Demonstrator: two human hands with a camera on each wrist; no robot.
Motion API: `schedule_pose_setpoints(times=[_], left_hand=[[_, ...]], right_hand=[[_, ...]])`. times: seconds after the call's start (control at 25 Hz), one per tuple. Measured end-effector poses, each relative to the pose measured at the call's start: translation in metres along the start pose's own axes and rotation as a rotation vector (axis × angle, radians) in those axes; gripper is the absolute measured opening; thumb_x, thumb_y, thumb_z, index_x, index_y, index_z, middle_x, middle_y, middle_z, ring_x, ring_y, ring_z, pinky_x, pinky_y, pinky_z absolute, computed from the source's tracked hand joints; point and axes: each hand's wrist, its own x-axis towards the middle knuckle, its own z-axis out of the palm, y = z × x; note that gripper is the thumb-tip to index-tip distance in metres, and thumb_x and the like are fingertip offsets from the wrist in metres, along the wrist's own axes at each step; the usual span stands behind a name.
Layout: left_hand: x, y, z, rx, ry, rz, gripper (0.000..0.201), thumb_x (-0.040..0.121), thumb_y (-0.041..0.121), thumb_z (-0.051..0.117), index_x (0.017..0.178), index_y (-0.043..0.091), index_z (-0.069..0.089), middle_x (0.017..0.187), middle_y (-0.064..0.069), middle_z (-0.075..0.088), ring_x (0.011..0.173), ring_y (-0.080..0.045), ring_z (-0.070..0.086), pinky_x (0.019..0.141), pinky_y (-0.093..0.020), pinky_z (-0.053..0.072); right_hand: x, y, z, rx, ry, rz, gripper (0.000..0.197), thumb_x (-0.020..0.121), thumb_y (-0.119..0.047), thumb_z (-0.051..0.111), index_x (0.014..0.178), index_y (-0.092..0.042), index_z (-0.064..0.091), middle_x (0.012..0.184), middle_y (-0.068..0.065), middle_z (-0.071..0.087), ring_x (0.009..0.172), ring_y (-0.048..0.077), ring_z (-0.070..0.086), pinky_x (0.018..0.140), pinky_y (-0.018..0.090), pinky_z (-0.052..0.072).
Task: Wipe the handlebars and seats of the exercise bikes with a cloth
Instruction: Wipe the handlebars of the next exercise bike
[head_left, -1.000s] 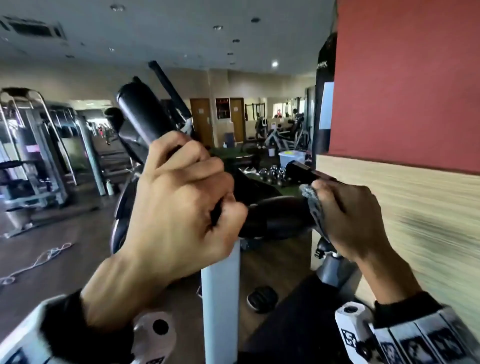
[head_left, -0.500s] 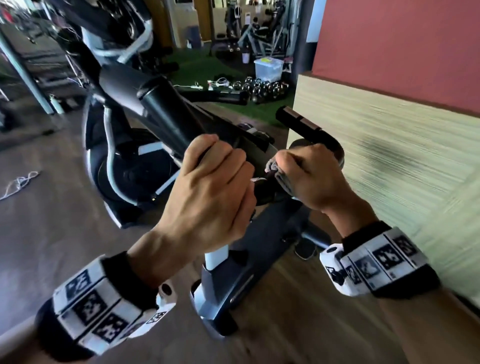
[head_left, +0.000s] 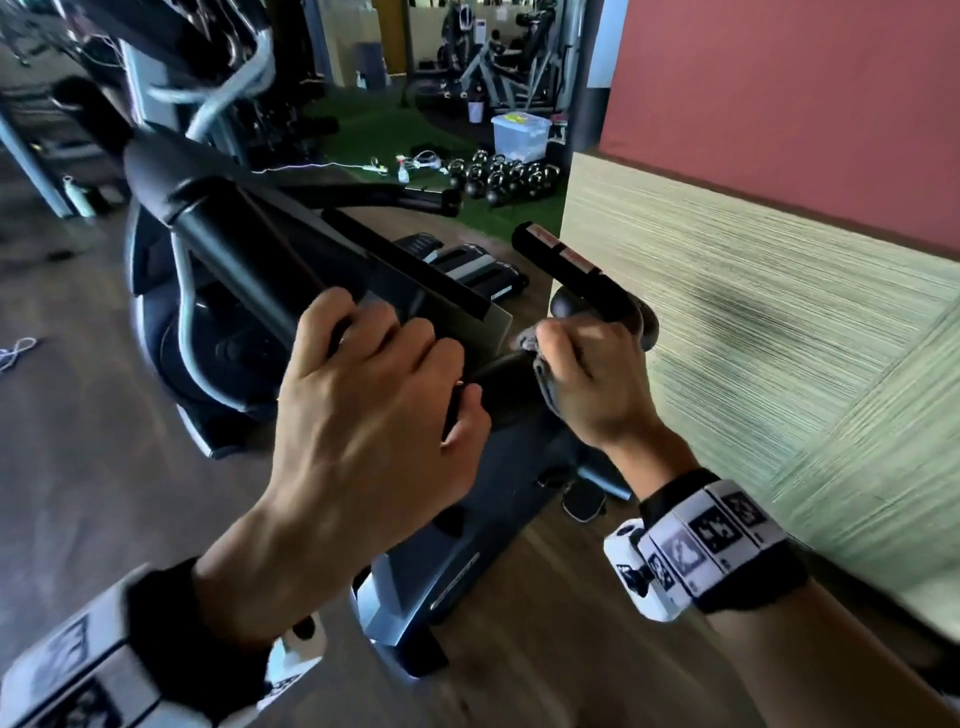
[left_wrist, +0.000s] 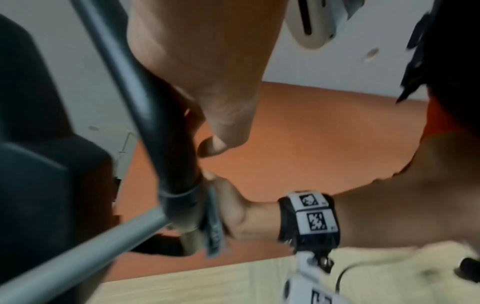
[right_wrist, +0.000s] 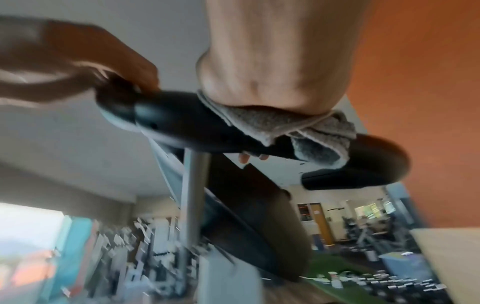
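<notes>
Closer now, right hand (head_left: 592, 384) clamps cloth (right_wrist: 306, 131) on handlebar (head_left: 597, 283) (wall (head_left: 753, 312) beside); left hand (head_left: 363, 415) grips it.

Grey cloth (right_wrist: 306, 131); black handlebars (head_left: 249, 249); red wall (head_left: 779, 104).

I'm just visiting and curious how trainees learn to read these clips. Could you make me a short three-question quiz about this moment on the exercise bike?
1. True or false: the left hand holds the grey cloth.
2. Which hand wraps the cloth round the black handlebar? A) left B) right C) neither
3. Fill in: the wall panel below the red wall, right of the bike, is pale ____-look.

Key
1. False: it grips the bare handlebar.
2. B: the right hand grips it with the cloth beneath its fingers.
3. wood; the panel is striped like grain.
</notes>
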Motion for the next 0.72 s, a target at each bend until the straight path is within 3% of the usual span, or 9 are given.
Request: schedule_pose_setpoints(times=[0.12, 0.2, 0.32, 0.4, 0.44, 0.52, 0.6, 0.72], left_hand=[[0.019, 0.033, 0.003, 0.093, -0.32, -0.096, 0.04, 0.096, 0.05, 0.036, 0.093, 0.018, 0.06, 0.082, -0.002, 0.062, 0.07, -0.026, 0.06, 0.074, -0.039, 0.038], [0.031, 0.051, 0.015, 0.114, -0.494, -0.127, 0.048, 0.098, 0.056, 0.023, 0.107, 0.02, 0.055, 0.094, -0.001, 0.061, 0.076, -0.021, 0.062, 0.066, -0.034, 0.035], [0.045, 0.068, 0.033, 0.131, -0.58, -0.149, 0.052, 0.098, 0.058, 0.017, 0.095, 0.019, 0.051, 0.085, -0.001, 0.063, 0.07, -0.021, 0.064, 0.06, -0.033, 0.037], [0.055, 0.073, 0.04, 0.168, -0.619, -0.163, 0.046, 0.1, 0.058, 0.013, 0.088, 0.022, 0.041, 0.082, 0.002, 0.061, 0.07, -0.021, 0.065, 0.056, -0.032, 0.032], [0.058, 0.076, 0.046, 0.182, -0.638, -0.182, 0.047, 0.1, 0.058, 0.01, 0.087, 0.022, 0.037, 0.083, 0.004, 0.06, 0.073, -0.021, 0.065, 0.056, -0.032, 0.032], [0.065, 0.082, 0.053, 0.217, -0.664, -0.231, 0.05, 0.098, 0.06, 0.003, 0.085, 0.023, 0.036, 0.081, 0.005, 0.059, 0.073, -0.021, 0.063, 0.055, -0.033, 0.033], [0.071, 0.087, 0.056, 0.264, -0.68, -0.263, 0.052, 0.095, 0.06, 0.0, 0.082, 0.025, 0.036, 0.078, 0.006, 0.056, 0.067, -0.021, 0.056, 0.052, -0.032, 0.028], [0.075, 0.093, 0.057, 0.322, -0.675, -0.3, 0.057, 0.096, 0.06, 0.0, 0.081, 0.025, 0.043, 0.074, 0.006, 0.057, 0.058, -0.019, 0.042, 0.047, -0.03, 0.017]], right_hand=[[-0.003, -0.008, 0.0, 0.1, -0.063, -0.144, 0.04, 0.099, -0.037, 0.04, 0.087, -0.021, 0.074, 0.085, -0.004, 0.074, 0.083, 0.021, 0.07, 0.072, 0.039, 0.054], [0.005, 0.024, -0.009, 0.08, -0.077, -0.203, 0.038, 0.098, -0.034, 0.042, 0.083, -0.017, 0.072, 0.08, -0.004, 0.072, 0.081, 0.021, 0.068, 0.071, 0.041, 0.054], [0.027, 0.079, -0.024, -0.039, -0.064, -0.174, 0.039, 0.095, -0.032, 0.04, 0.065, -0.014, 0.057, 0.068, -0.002, 0.059, 0.074, 0.024, 0.06, 0.064, 0.038, 0.047], [0.034, 0.091, -0.025, -0.044, -0.092, -0.174, 0.038, 0.096, -0.032, 0.038, 0.063, -0.017, 0.05, 0.068, -0.002, 0.058, 0.076, 0.021, 0.057, 0.073, 0.036, 0.046], [0.035, 0.092, -0.024, -0.032, -0.117, -0.203, 0.039, 0.097, -0.032, 0.037, 0.065, -0.017, 0.053, 0.071, -0.003, 0.062, 0.078, 0.019, 0.059, 0.083, 0.034, 0.048], [0.037, 0.093, -0.022, 0.003, -0.18, -0.318, 0.044, 0.101, -0.029, 0.037, 0.082, -0.013, 0.072, 0.089, 0.0, 0.075, 0.094, 0.016, 0.066, 0.107, 0.033, 0.043], [0.051, 0.109, -0.02, 0.048, -0.267, -0.364, 0.045, 0.104, -0.028, 0.035, 0.111, -0.013, 0.076, 0.12, 0.003, 0.074, 0.123, 0.013, 0.06, 0.114, 0.035, 0.038], [0.086, 0.133, -0.015, 0.113, -0.439, -0.225, 0.055, 0.104, -0.039, 0.028, 0.147, -0.018, 0.055, 0.162, -0.001, 0.04, 0.152, 0.014, 0.029, 0.122, 0.045, 0.03]])
